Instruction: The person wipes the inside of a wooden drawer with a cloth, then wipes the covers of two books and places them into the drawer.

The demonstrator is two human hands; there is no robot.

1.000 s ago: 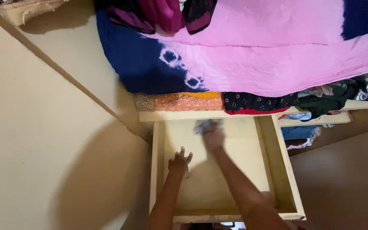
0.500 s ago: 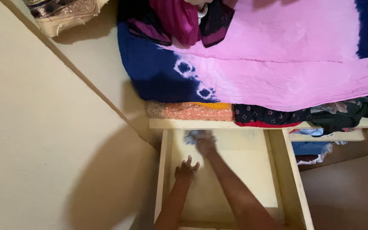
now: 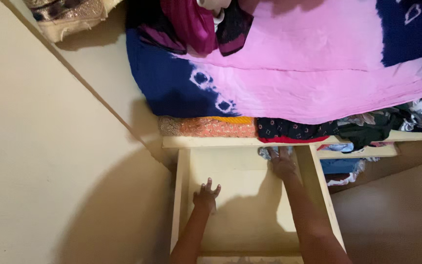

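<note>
Pale yellow wooden drawer [image 3: 184, 195] pulled out from under a shelf edge [image 3: 211, 142]; its floor is bare apart from the two hands and a small rag.

Right hand [image 3: 282, 164]: palm down at the far right corner of the drawer, pressed onto a crumpled grey-blue rag [image 3: 265, 152]. The rag lies flat under the fingers, just under the shelf edge and close to the drawer's right wall. Only its far and left margins show past the fingers. Fingers look loosely curled over it; whether they pinch the cloth or merely press it cannot be told, the view is blurred there.

Left hand [image 3: 205, 195]: fingers spread, palm resting flat on the drawer floor near the left wall, well apart from the rag and holding nothing.

Above the shelf edge: a folded orange patterned cloth [image 3: 206, 127] beside a dark printed cloth [image 3: 294, 129]. Over these drapes a large pink and navy tie-dyed sheet [image 3: 294, 68].
</note>
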